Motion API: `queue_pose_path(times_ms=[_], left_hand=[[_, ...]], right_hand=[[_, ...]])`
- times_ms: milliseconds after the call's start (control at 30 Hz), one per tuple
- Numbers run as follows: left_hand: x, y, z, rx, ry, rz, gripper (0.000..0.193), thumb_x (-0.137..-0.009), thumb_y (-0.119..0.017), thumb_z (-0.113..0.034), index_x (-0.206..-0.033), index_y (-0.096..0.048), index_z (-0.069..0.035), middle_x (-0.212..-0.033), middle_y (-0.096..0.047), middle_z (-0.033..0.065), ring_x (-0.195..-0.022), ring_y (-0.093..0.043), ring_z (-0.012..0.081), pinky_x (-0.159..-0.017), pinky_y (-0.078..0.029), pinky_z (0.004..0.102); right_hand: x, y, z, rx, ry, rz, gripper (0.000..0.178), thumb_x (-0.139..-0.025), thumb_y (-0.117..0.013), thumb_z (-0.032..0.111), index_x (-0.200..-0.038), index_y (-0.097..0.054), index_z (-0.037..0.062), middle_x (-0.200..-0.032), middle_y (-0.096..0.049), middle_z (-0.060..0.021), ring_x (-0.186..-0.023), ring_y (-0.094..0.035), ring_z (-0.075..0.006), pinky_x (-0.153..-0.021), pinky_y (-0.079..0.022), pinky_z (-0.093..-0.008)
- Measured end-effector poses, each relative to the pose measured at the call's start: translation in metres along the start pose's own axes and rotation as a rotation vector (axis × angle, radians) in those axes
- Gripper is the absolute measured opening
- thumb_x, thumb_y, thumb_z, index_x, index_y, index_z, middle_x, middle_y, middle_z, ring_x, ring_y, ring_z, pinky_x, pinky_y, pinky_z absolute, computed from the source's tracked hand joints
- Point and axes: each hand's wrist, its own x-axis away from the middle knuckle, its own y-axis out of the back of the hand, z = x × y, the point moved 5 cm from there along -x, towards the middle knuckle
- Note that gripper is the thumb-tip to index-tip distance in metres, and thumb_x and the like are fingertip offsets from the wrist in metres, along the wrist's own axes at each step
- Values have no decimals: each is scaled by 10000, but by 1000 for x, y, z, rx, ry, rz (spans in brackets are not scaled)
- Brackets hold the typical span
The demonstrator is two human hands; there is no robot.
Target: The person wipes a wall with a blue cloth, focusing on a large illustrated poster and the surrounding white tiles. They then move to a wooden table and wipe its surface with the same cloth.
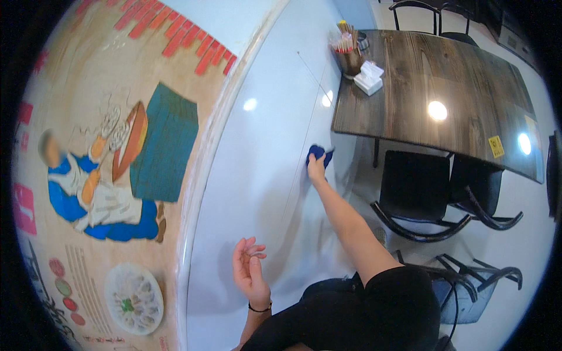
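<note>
My right hand [317, 167] is stretched forward and grips a dark blue cloth [316, 151], which lies against the glossy white wall panel [257, 152]. The cloth is bunched, partly covered by my fingers, and sits just left of the table's near corner. Nearer to me on the left, my left hand [250, 270] is raised in front of the same panel. Its fingers are loosely curled and apart, with nothing in them, and a thin dark band circles the wrist.
A wood-grain table [421, 70] stands at right, carrying a holder of chopsticks [350, 58], a white tissue pack [369, 78] and a yellow card [496, 147]. Black chairs [415, 184] stand along its near side. Left of the panel is a painted mural [117, 169].
</note>
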Motion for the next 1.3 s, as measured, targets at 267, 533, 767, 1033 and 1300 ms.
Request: queue_pose_path(times_ms=[267,533,767,1033,1300], left_hand=[[90,78,4,0,4,-48,381,-909,-399,-40,-1287,-412,6,-1174,-535,135,-930,-566,191,-744,-467,289],[183,164,15,-10,134,-128,381,-916,-421,-84,-1291,-417,-10,-1193,-524,131,-949,-554,182,-767,-460,298],[197,187,22,-45,114,-143,379,-916,-424,-98,-1284,-428,-10,-1181,-533,132,-930,-555,178,-754,-463,291],[168,174,45,-120,103,-125,369,-913,-397,-66,-1271,-436,11,-1161,-546,138,-915,-561,173,-749,-465,288],[136,143,58,-204,201,-105,376,-905,-386,-40,-1273,-424,27,-1160,-550,150,-919,-565,180,-747,-464,288]], right_hand=[[252,-12,-117,25,-253,138,819,-800,-537,432,-1343,-191,-75,-1286,-397,-311,-1229,-361,-417,-1035,-271,-414],[422,-59,-48,-194,87,125,766,-809,-572,368,-1336,-220,-63,-1409,-199,-296,-1317,-207,-398,-1079,-160,-444],[436,-59,101,-276,645,368,559,-874,-467,309,-1340,-256,82,-1476,-45,-247,-1373,-12,-404,-1016,-17,-634],[377,-50,121,-184,1056,437,426,-829,-504,190,-1231,-388,116,-1455,-161,-247,-1360,-109,-421,-1000,-80,-662],[256,-43,137,-174,986,265,382,-823,-502,211,-1187,-443,113,-1438,-237,-228,-1353,-175,-398,-1009,-128,-650]])
